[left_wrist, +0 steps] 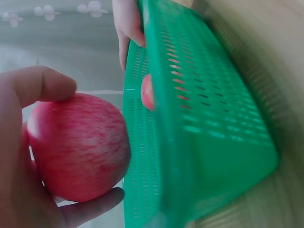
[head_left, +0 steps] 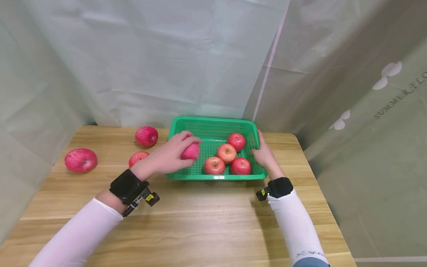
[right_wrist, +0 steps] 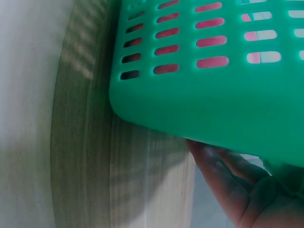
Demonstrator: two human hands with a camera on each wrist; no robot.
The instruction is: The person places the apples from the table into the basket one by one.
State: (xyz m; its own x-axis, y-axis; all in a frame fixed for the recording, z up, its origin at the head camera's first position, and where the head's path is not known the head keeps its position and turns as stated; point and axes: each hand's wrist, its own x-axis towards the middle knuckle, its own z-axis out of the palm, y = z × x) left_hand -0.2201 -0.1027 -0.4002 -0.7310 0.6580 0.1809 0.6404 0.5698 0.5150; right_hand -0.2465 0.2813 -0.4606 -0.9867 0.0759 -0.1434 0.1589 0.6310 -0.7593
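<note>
My left hand grips a red apple over the left part of the green basket; the left wrist view shows the same apple between thumb and fingers beside the basket wall. My right hand holds the basket's right rim, thumb along the edge. In the right wrist view the basket's outer wall fills the frame, with the fingers beneath it. Several red apples lie inside, among them one in the middle and one further back.
Three more apples lie on the wooden table left of the basket: one far left, one at the back, one behind my left wrist. Grey curtains close in the back and both sides.
</note>
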